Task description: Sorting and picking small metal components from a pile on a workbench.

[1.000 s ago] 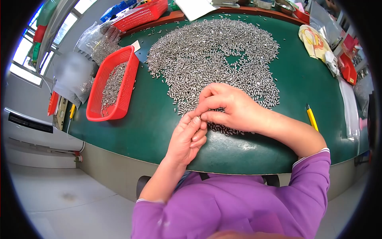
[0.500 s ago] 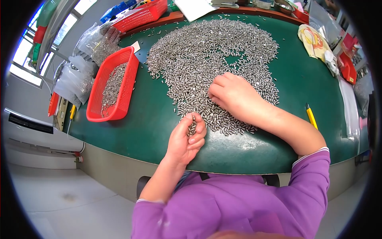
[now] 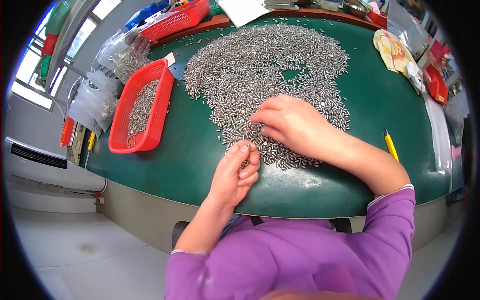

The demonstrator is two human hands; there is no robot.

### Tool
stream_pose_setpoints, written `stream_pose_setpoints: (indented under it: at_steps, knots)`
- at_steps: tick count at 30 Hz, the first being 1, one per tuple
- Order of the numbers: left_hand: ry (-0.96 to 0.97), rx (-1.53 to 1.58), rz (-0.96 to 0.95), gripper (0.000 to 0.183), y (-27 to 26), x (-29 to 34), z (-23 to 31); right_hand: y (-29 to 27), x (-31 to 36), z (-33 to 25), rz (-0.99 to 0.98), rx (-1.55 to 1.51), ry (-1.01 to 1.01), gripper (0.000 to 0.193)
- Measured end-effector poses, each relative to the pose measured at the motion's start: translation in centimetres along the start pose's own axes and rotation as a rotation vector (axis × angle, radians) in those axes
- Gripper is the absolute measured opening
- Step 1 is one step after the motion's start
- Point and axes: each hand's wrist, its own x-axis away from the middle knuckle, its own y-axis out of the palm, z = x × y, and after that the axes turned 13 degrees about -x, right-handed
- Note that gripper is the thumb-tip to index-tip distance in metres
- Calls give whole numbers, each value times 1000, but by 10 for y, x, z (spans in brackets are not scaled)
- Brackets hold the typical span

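Observation:
A broad heap of small, shiny metal pins with rounded ends spreads over the green table. My left hand is closed at the heap's near edge, fingers curled round several of these pins; a few show between thumb and fingers. Just right of it, my right hand hovers low over the heap, palm down. Its thumb and fingers are bent but apart, and no pin shows between them; the underside of that hand is hidden.
To the left stands a red plastic basket partly filled with pins, beside plastic bags of parts. A yellow-handled tool lies at the right. Another red basket and a white sheet are at the far edge.
My right hand has shifted a little left toward my left hand, and its fingers have spread from a curled pose. My left thumb has moved further over the pins in that hand.

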Motion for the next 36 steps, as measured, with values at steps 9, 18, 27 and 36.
stream_pose_setpoints:
  at_steps: [9,18,27,36]
  knots:
    - [-36,114,-43,20,-10,-1,-2,15,5,24,-75,237,21,14]
    - [38,54,-34,22,-4,0,0,-22,1,11,-64,335,153,20]
    - [-162,192,-48,23,-6,-15,6,-14,5,23,-144,113,200,15]
    - [-206,-223,-59,10,11,-52,48,-27,-7,6,87,25,96,16]
